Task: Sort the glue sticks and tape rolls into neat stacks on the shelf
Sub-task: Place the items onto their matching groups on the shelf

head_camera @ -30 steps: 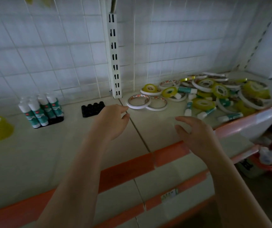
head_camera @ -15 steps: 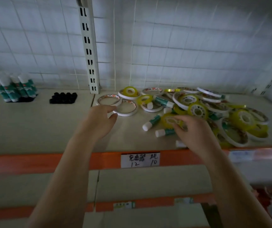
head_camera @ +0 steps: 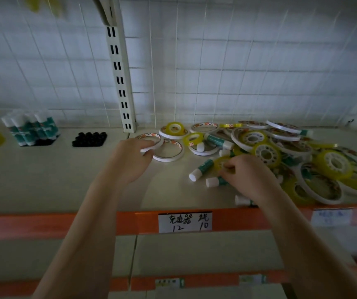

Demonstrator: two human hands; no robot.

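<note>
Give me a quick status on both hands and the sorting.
Left hand grips a white tape ring. Right hand pinches a yellow tape roll. Mixed pile unsorted; loose glue sticks lie beside the right hand.

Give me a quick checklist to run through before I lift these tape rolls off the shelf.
1. Left hand grips the white tape ring: ok.
2. Right hand holds the small yellow tape roll: cannot tell, fingers cover it.
3. Glue sticks beside the right hand out of the way: not ok, lying loose.
4. Bare shelf for a stack: ok.
5. Standing glue sticks upright: ok.
</note>
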